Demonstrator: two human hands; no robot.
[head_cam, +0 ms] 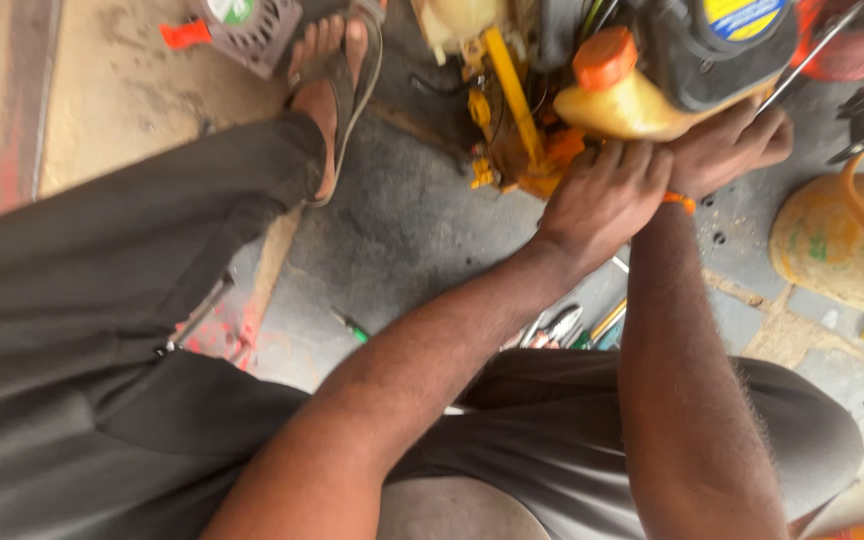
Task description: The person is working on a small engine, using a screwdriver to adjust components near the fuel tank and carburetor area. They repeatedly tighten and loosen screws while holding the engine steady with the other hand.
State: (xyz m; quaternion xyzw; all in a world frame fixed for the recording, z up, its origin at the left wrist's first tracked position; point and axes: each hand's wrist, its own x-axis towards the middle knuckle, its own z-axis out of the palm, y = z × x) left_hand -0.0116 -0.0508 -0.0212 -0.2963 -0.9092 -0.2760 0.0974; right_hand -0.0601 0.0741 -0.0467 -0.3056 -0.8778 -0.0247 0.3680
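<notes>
Yellow engine (pixel 522 120), orange-capped and grimy, is grasped by left hand (pixel 602 195) and right hand (pixel 727 150).

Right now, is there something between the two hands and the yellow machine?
Nothing visible. The left hand and the right hand both rest directly on the yellow machine, below its orange cap.

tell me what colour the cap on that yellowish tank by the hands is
Orange cap, on the yellowish tank; the head view shows it.

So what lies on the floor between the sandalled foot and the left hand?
Head view: mostly bare grey concrete floor between sandalled foot and left hand.
</notes>
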